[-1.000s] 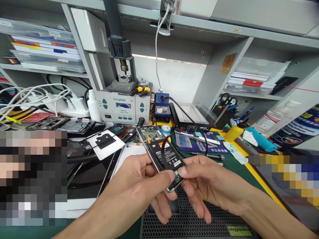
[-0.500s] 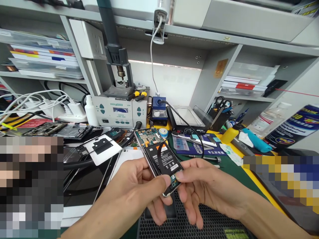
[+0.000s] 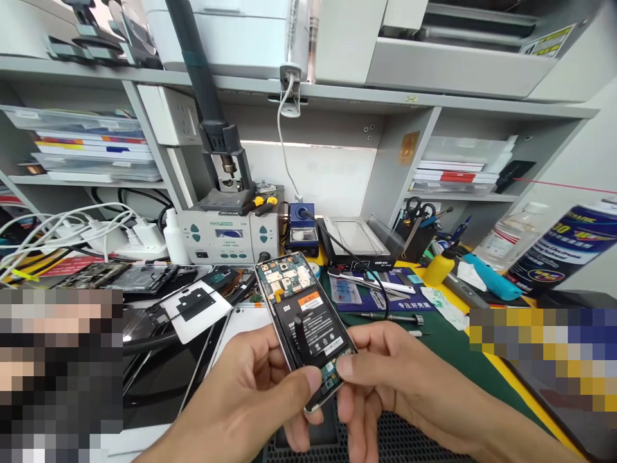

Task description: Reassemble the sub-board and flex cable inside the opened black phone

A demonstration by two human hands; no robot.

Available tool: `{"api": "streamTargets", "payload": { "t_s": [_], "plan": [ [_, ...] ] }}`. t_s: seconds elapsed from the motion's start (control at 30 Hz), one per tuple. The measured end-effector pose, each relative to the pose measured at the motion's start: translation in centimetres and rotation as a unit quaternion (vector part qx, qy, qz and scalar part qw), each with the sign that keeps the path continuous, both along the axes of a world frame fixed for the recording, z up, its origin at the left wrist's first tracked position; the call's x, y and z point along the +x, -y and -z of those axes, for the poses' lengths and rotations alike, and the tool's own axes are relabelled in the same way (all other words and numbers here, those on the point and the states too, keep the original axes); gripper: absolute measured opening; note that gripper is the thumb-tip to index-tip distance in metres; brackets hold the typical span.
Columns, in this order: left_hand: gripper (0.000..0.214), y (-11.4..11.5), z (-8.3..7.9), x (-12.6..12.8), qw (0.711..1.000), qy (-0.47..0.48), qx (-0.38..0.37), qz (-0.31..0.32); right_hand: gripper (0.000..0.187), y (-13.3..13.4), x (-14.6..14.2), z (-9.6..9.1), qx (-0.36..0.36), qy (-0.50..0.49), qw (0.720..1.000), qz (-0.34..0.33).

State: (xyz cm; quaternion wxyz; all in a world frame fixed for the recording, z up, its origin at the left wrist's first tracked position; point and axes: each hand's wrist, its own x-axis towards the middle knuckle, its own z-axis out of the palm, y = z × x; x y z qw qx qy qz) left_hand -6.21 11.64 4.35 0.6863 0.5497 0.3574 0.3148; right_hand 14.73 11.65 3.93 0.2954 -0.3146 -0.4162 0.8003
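Observation:
An opened phone [image 3: 301, 315] with no back cover shows its black battery, an orange sticker and a green circuit board at the top. My left hand [image 3: 255, 399] grips its lower left edge, thumb pressed on the bottom end. My right hand [image 3: 390, 379] pinches the lower right corner, thumb on the small board at the bottom. The phone is held tilted above a black perforated mat [image 3: 419, 444]. A black ribbon strip lies along the battery.
A grey hot-air station [image 3: 226, 231] stands behind, with a blue tip holder [image 3: 303, 228] and a heating plate [image 3: 359, 238] beside it. Phone parts and white cables crowd the left. Tweezers, a yellow bottle [image 3: 439, 267], scissors and a spray can [image 3: 563, 247] lie to the right.
The view has tilted upward, showing more shelf. The phone has been turned more upright toward me, and the black ribbon strip now lies flatter along the battery. Both hands keep their grip.

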Motion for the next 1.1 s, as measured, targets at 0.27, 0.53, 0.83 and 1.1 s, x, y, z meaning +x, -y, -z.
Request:
{"api": "streamTargets", "payload": {
  "t_s": [0.27, 0.53, 0.83, 1.1],
  "plan": [
    [0.028, -0.4, 0.7, -0.3, 0.998, 0.039, 0.039, 0.012, 0.015, 0.1, 0.5, -0.2, 0.035, -0.015, 0.999, -0.018],
    [0.034, -0.3, 1.1, 0.0, 0.999, 0.038, 0.023, 0.003, 0.012, 0.5, -0.3, 0.4, 0.056, 0.027, 0.997, 0.039],
    [0.029, -0.3, 1.1, 0.0, 0.999, 0.040, 0.031, 0.011, 0.016, 0.6, -0.5, 0.4, 0.068, 0.056, 0.995, 0.047],
    [0.029, -0.3, 0.8, 0.1, 0.999, 0.045, 0.030, 0.009, 0.021, 0.8, -0.3, 0.5, 0.076, 0.064, 0.994, 0.041]
  ]
}}
